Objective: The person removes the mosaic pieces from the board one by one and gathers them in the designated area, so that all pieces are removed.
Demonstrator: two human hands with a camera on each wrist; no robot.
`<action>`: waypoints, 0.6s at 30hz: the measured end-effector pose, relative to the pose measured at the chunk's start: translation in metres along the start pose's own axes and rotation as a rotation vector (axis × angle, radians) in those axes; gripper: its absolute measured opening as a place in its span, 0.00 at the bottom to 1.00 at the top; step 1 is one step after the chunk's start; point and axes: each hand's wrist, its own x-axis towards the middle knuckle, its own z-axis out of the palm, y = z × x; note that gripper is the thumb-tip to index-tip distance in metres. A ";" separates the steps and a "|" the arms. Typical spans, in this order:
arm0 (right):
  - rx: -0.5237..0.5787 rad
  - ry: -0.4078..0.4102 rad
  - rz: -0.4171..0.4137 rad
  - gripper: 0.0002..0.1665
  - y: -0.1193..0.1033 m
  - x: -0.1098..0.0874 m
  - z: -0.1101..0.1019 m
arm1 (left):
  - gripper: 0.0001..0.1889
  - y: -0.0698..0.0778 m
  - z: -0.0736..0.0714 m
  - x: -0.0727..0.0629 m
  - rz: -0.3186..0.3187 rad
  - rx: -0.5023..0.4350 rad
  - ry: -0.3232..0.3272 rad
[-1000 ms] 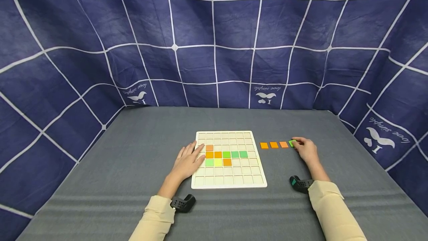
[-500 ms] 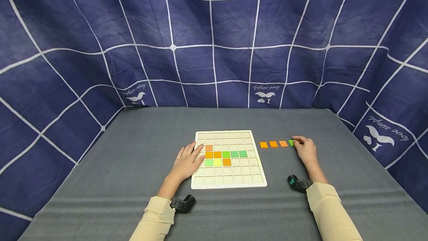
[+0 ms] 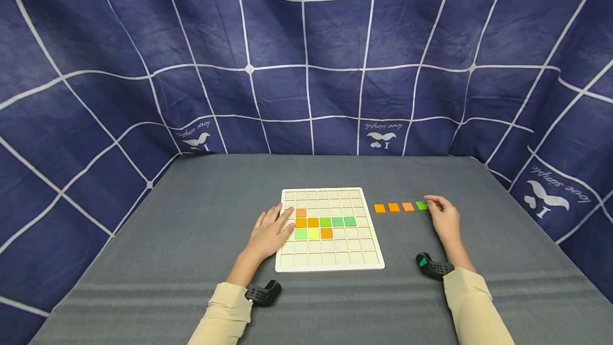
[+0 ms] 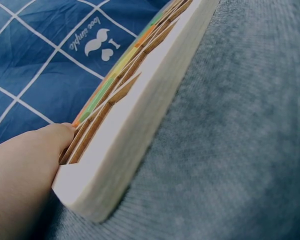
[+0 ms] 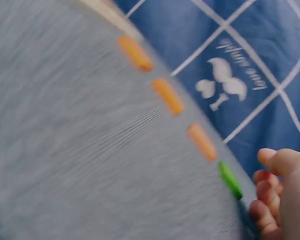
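Note:
My left hand (image 3: 268, 233) lies flat with spread fingers over the left edge of a pale gridded board (image 3: 330, 265). In the left wrist view, the thumb (image 4: 65, 131) rests at the board's rim (image 4: 135, 145). Several orange, yellow and green square tiles sit in the board's cells, among them a yellow tile (image 3: 313, 233). My right hand (image 3: 444, 220) is just right of a bright green tile (image 3: 421, 205) on the cloth. In the right wrist view its fingers (image 5: 267, 195) are loosely bent, beside the green tile (image 5: 230, 180), with the thumb apart from them.
Three orange tiles (image 3: 394, 207) continue the row leftward from the green one, between it and the board. Grey cloth (image 3: 191, 260) covers the table. A blue curtain with white lines (image 3: 330, 89) encloses the back and sides. Each wrist wears a black device (image 3: 433, 266).
My right hand has drawn back slightly to the right from the green tile, which now shows more fully at the row's end. My left hand stays on the board.

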 end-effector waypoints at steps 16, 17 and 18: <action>0.083 -0.298 -0.064 0.23 -0.063 -0.008 0.001 | 0.28 0.000 0.000 0.001 0.009 -0.004 0.014; 0.090 -0.328 -0.081 0.22 -0.070 -0.011 0.004 | 0.28 0.000 0.000 0.001 0.007 -0.004 0.014; 0.100 -0.356 -0.096 0.21 -0.077 -0.014 0.007 | 0.28 -0.001 0.000 0.001 0.005 -0.004 0.013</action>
